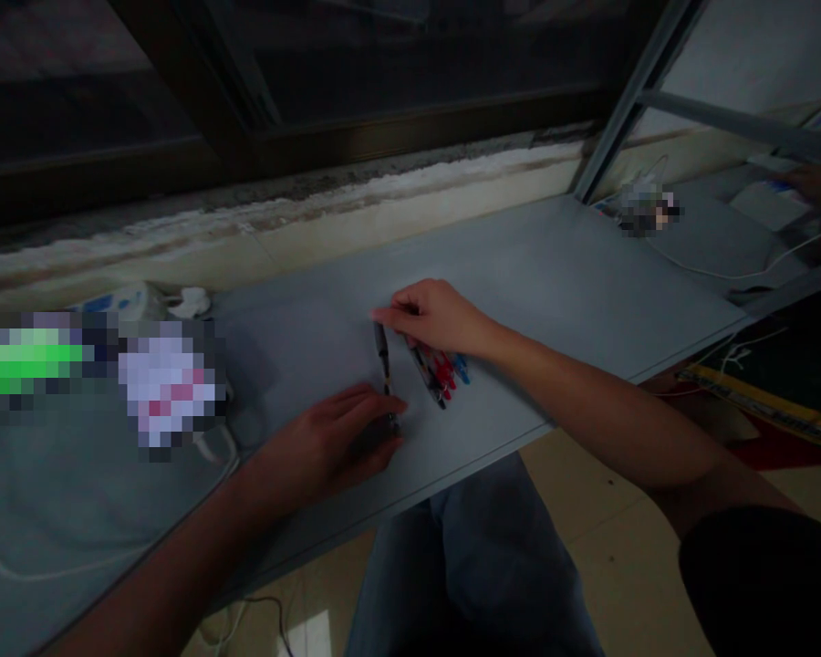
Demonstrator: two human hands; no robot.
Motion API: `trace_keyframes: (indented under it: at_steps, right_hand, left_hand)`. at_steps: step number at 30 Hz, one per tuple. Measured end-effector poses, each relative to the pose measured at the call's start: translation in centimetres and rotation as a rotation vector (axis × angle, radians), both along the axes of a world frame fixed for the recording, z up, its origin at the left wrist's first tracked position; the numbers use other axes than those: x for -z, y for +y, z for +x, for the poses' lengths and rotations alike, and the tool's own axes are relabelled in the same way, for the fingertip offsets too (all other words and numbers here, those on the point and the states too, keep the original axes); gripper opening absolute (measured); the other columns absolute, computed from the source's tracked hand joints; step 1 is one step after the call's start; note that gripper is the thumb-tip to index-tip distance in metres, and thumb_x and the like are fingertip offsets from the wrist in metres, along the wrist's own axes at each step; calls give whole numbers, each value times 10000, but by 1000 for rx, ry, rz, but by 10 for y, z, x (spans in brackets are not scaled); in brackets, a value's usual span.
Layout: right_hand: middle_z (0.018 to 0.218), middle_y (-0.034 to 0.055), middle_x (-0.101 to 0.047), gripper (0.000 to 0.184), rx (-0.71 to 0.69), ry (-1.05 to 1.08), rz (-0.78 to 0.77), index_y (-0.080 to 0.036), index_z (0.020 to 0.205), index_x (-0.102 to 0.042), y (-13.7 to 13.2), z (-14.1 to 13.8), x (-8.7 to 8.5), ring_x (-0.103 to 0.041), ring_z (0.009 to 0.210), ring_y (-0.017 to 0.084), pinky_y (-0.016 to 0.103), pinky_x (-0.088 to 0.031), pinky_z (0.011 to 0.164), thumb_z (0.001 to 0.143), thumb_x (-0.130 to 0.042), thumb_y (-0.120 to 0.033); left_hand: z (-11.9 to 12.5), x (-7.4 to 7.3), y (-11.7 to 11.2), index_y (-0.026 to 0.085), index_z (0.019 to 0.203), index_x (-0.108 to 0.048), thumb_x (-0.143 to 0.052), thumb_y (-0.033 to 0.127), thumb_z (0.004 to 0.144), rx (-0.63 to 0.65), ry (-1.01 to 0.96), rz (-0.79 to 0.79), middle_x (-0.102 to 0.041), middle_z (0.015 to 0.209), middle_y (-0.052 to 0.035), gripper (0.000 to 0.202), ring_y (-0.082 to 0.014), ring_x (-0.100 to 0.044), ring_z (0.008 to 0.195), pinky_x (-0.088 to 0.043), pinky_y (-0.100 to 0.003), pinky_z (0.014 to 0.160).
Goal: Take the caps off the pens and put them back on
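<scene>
A dark pen [381,342] stretches between my two hands over the grey tabletop. My left hand [342,433] is closed around its near end, with thumb and fingers hiding part of a clear tip. At the far end, the curled fingers of my right hand [434,315] pinch or touch the top of the pen. Beneath and beside my right wrist lies a row of several pens: a black pen [430,379], red pens [444,370] and a blue pen [461,369]. My right hand partly covers their far ends.
The grey table [520,237] runs along a wall below a dark window. At left are blurred-out items, a power strip [127,299] and a white cable [225,447]. A metal frame post [616,119] rises at right, with cables and a white box [770,205] beyond it.
</scene>
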State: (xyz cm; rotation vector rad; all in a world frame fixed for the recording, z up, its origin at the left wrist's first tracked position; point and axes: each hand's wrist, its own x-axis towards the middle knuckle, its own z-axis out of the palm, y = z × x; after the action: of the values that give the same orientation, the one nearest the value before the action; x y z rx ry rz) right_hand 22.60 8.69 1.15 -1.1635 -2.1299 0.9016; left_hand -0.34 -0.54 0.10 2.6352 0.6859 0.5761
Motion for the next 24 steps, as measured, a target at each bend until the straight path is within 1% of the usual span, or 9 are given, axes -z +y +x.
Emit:
trace_keyframes:
  at_steps: [3,5,7,8,10,13,15,21,24]
  right_hand:
    - [574,-23,-499,468,96,-86,105,-174,626,-493,9,11,-4,-412,589,96,284,-280,641,1018,-533,-426]
    - [586,-24,-456,429,176,-161,206,-179,623,-478,15,20,-9,-364,587,97,297,-260,640,998,-546,-377]
    - [583,-24,-437,421,242,-187,243,-185,629,-468,19,30,-14,-357,581,99,296,-261,633,998,-530,-379]
    - [578,-21,-447,422,276,-200,236,-185,634,-474,21,35,-16,-373,575,101,292,-271,631,1004,-514,-384]
    - [571,-6,-487,438,278,-287,200,-177,624,-504,21,44,-18,-404,565,105,292,-286,633,1004,-512,-395]
    - [596,24,-587,439,150,-467,44,-155,660,-613,16,53,-14,-462,565,119,297,-298,631,987,-560,-443]
    - [627,37,-633,398,66,-571,-72,-150,699,-658,11,54,-9,-494,579,128,296,-303,628,984,-574,-415]
    - [748,77,-697,314,158,-618,-47,-146,781,-700,-3,36,4,-539,649,145,296,-309,632,986,-563,-340]
    - [785,105,-707,332,218,-635,-22,-146,785,-711,-9,24,7,-542,671,163,304,-298,623,982,-559,-366]
  left_hand:
    - [0,1,3,174,1173,-625,-606,193,1023,-22,-20,-16,-702,912,-32,153,-149,-713,790,-571,-244,706]
    - [0,1,4,175,1151,-633,-589,192,1033,-31,-38,-29,-701,898,-30,127,-142,-711,788,-566,-240,708]
    - [0,1,5,184,1150,-637,-598,218,1033,-39,-66,-50,-704,891,-26,129,-138,-709,789,-567,-244,727]
    - [0,1,5,188,1156,-638,-609,237,1028,-43,-76,-62,-703,889,-24,140,-138,-707,791,-566,-245,734]
    - [-1,2,5,188,1147,-642,-619,259,1019,-49,-83,-76,-694,875,-17,147,-134,-698,780,-553,-237,724]
    - [-1,4,5,189,1093,-656,-584,248,1020,-60,-49,-87,-676,847,-6,118,-129,-671,741,-522,-228,692]
    - [-1,4,4,199,1066,-662,-571,263,1018,-63,-22,-119,-669,823,4,121,-130,-659,724,-516,-234,697]
    - [4,4,5,183,1121,-658,-601,333,981,-120,-27,-175,-666,841,-10,213,-153,-649,736,-519,-272,725]
    - [4,4,8,202,1082,-664,-568,332,990,-120,-28,-200,-651,810,6,186,-146,-630,705,-503,-262,692]
